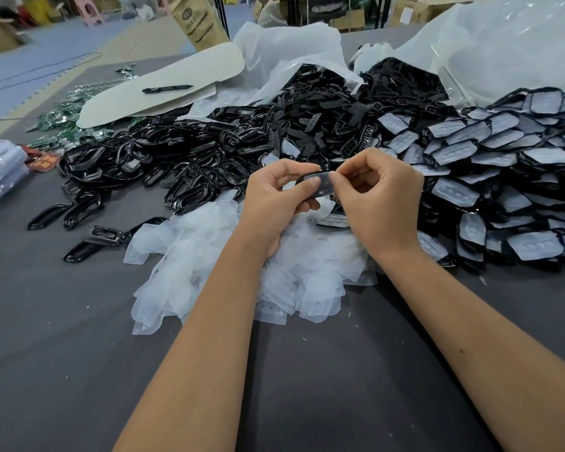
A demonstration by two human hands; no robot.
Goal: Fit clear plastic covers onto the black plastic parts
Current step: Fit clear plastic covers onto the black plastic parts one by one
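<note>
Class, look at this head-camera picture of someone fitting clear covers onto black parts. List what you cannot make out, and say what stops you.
- Black part, head view: mostly hidden by the left hand and right hand; whether its clear cover is fully seated cannot be told.
- Pile of clear covers: its middle is hidden by both forearms.
- Brown paper bag: print blurred, top cut off by the upper edge.
- Green bits: too small to identify.

both hands (pixel 331 197) pinch one black part (pixel 322 187).
</note>
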